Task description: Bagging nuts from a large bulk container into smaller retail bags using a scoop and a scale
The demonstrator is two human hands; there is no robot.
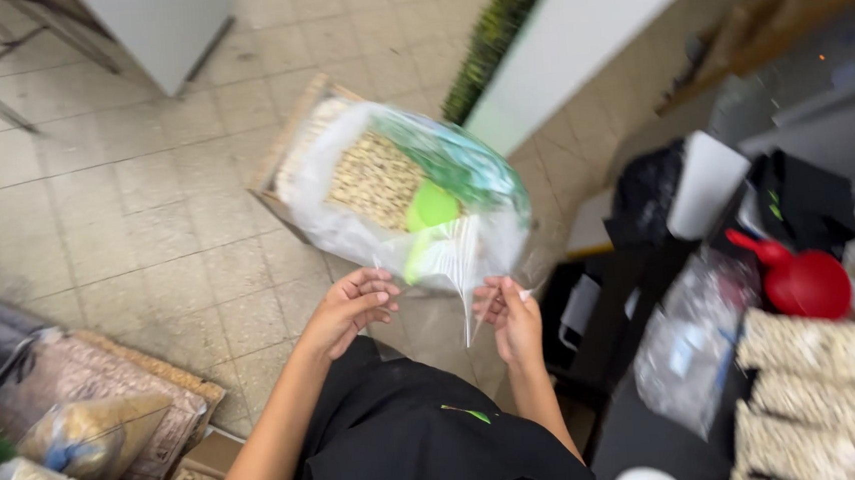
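fingertips of the right hand (513, 314) pinching the rim of a thin clear bag (470, 267); left hand (352, 305) fingers curled loosely at the other side, grip hard to tell. bag limp, seemingly empty, held above the lap, not yet filled. below on the tiled floor (145, 220), an open sack of pale seeds (373, 179) with a green scoop (426, 215). filled packets (809, 384) already stacked at right.

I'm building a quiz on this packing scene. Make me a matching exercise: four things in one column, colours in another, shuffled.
Things:
1. scoop on the counter
2. scoop in the open box
3. apron
4. small bag in the hands

Colours:
a. clear
b. red
c. black
d. light green

Pairs: 1-b, 2-d, 3-c, 4-a
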